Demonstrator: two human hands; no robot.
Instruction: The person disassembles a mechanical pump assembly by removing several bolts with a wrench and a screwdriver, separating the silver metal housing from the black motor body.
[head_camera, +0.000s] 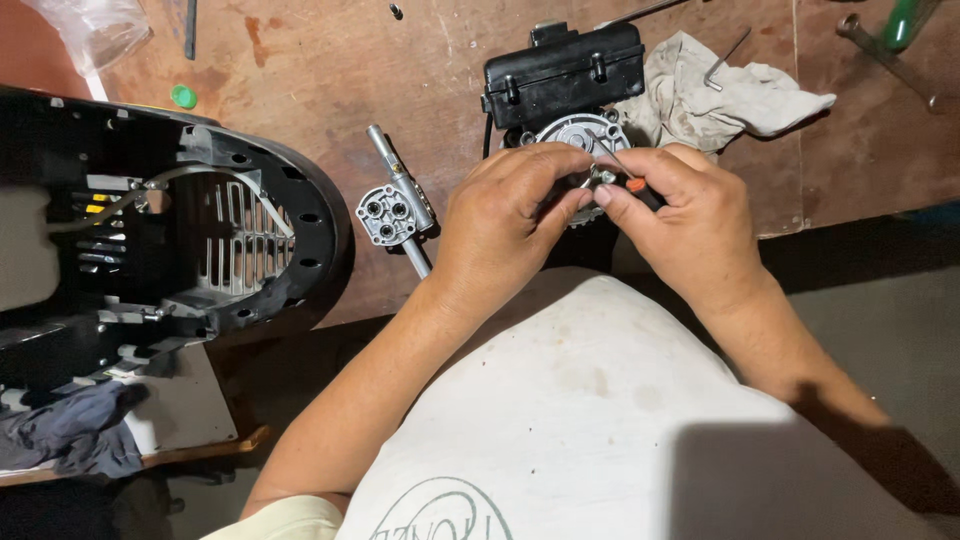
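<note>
A worn brown table (320, 70) carries everything. At its left lies a big black plastic housing (170, 230), hollow, with a ribbed grille inside. Near the middle of the far side stands a black box-shaped unit (565, 70) joined to a round grey metal casting (585, 135), with a crumpled pale rag (720, 100) just beside it on the right. Left of the hands lies a small grey valve block (393, 212) on a metal rod. The left hand (500, 230) and right hand (690, 225) meet over the casting, fingers curled shut around a small orange-tipped tool (636, 186) and a tiny metal part (603, 176) pinched between the fingertips. A green cap (183, 96) sits far left.
</note>
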